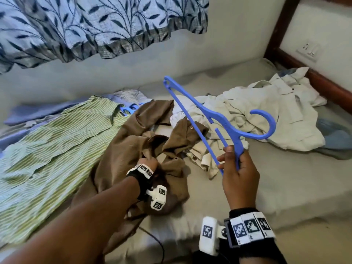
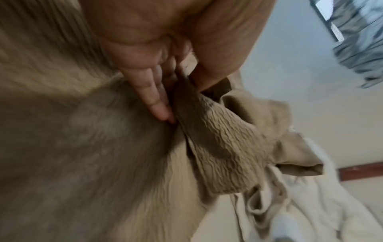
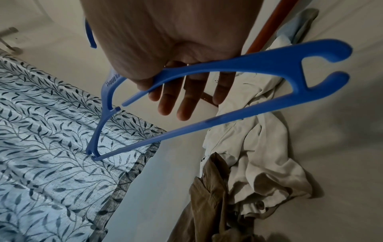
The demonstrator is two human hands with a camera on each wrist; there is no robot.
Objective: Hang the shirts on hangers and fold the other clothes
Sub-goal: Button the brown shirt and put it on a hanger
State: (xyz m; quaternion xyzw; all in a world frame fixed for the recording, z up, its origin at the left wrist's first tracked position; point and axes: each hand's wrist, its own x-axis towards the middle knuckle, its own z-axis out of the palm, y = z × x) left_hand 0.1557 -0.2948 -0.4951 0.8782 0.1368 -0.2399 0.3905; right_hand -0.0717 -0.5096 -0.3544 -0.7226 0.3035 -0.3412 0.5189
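A crumpled brown shirt [image 1: 122, 147] lies in the middle of the bed. My left hand [image 1: 147, 161] grips a bunch of its fabric; in the left wrist view my fingers [image 2: 153, 91] pinch a fold of the brown shirt [image 2: 217, 147]. My right hand [image 1: 236, 168] holds a blue plastic hanger [image 1: 207, 115] up in the air above the clothes, gripped near its lower end, hook pointing right. In the right wrist view the blue hanger [image 3: 238, 68] is pinned under my thumb while the fingers [image 3: 186, 101] stretch out behind it.
A green striped shirt [image 1: 53, 141] lies flat at the left with blue hangers [image 1: 131, 108] at its collar. A heap of cream clothes [image 1: 262, 115] sits at the right over blue fabric [image 1: 335, 136]. A leaf-print curtain [image 1: 85, 25] hangs behind; a wooden frame [image 1: 314, 73] borders the right.
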